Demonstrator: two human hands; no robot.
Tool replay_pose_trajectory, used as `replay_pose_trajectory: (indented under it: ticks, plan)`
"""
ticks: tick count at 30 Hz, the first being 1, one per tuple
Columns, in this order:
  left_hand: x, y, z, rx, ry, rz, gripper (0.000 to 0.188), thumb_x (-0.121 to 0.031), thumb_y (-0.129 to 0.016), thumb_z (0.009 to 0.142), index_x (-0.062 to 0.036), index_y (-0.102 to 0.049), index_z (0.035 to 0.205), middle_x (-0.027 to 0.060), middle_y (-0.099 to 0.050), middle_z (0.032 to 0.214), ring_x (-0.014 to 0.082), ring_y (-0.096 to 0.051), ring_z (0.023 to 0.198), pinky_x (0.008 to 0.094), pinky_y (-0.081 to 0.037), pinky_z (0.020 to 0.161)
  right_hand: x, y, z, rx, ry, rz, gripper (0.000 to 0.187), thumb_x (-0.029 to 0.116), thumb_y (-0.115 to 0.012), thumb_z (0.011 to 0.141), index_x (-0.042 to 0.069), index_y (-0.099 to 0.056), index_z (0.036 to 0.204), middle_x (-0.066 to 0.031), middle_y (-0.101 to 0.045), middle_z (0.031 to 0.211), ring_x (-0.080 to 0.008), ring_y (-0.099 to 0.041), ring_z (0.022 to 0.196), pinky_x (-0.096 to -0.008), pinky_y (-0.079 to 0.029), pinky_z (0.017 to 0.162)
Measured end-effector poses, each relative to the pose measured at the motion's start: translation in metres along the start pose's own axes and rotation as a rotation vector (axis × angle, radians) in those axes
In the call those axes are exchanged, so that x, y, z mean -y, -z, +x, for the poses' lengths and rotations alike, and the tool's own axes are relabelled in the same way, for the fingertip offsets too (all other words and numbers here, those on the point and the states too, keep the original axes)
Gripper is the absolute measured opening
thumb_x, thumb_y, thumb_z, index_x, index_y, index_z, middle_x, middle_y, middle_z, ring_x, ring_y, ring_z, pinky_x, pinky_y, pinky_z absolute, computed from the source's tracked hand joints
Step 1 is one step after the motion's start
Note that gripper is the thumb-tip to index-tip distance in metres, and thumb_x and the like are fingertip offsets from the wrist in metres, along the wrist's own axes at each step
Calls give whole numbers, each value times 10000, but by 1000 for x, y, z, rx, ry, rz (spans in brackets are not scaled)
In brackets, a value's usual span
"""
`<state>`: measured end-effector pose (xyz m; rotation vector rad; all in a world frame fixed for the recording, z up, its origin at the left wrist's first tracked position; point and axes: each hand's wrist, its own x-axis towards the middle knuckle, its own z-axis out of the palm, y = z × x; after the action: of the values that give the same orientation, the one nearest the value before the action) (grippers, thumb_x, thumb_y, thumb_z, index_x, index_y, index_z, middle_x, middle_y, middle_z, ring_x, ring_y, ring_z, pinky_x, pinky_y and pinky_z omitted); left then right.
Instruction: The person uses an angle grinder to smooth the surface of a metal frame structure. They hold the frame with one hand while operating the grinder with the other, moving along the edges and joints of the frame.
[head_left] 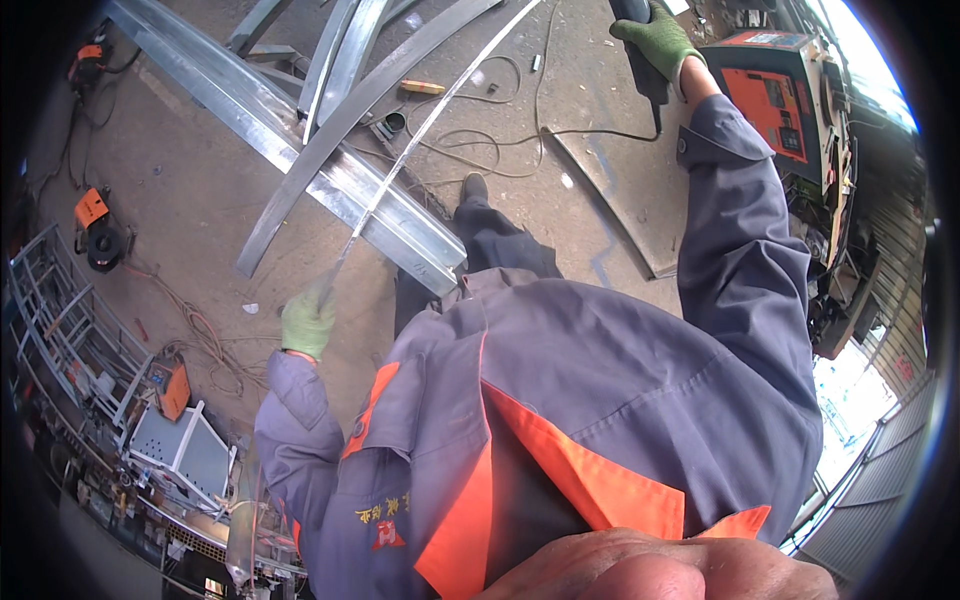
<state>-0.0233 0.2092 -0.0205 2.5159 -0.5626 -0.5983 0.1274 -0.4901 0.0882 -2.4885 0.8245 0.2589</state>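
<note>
My left hand, in a green work glove, is closed round the near end of a long, narrow metal strip. The strip slants up and away to the right, crossing over shiny steel channels; the fingers are slightly blurred. My right hand, gloved in green too, is wrapped round the dark body of a corded power tool. Its cable drops from the lower end; the working head lies outside the picture. A wide, dark flat bar rests across the channels, left of the strip.
An orange and black machine stands at the right. Loose cable and a thin angle bar lie on the concrete floor. At the left are an orange wire unit, a metal frame and a grey box.
</note>
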Motion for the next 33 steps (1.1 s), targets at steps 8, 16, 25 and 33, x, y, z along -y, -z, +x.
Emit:
replay_pose_trajectory:
  ticks: [8, 16, 25, 33]
  plan:
    - [7, -2, -3, 34, -22, 68, 409, -229, -727, 994, -169, -724, 1399, 196, -772, 999, 451, -729, 889, 579, -558, 786, 20, -13, -20, 21, 102, 66, 801, 303, -854, 794, 105, -597, 1526, -169, -767, 1255, -309, -730, 1116, -436, -572, 996]
    - [-1, 1, 1, 23, -24, 31, 377, -282, -713, 1033, -175, -746, 1393, 188, -788, 1003, 448, -733, 881, 562, -572, 795, 31, -67, -116, 275, 189, -29, 772, 384, -844, 822, 83, -631, 1499, -239, -772, 1282, -390, -746, 1209, -471, -561, 1060]
    - [5, 0, 1, 48, -18, 62, 392, -413, -641, 1069, -230, -747, 1399, 203, -769, 946, 455, -729, 864, 571, -569, 785, 106, -113, -262, 525, 163, -88, 886, 363, -814, 817, 133, -519, 1619, -275, -755, 1293, -432, -733, 1220, -480, -566, 1048]
    - [13, -9, 3, -29, -93, 19, 365, -363, -678, 1052, -182, -744, 1363, 200, -771, 1027, 449, -721, 938, 564, -556, 804, 63, -96, -180, 194, 109, -47, 779, 423, -872, 795, 68, -650, 1451, -207, -792, 1177, -326, -770, 1106, -433, -582, 994]
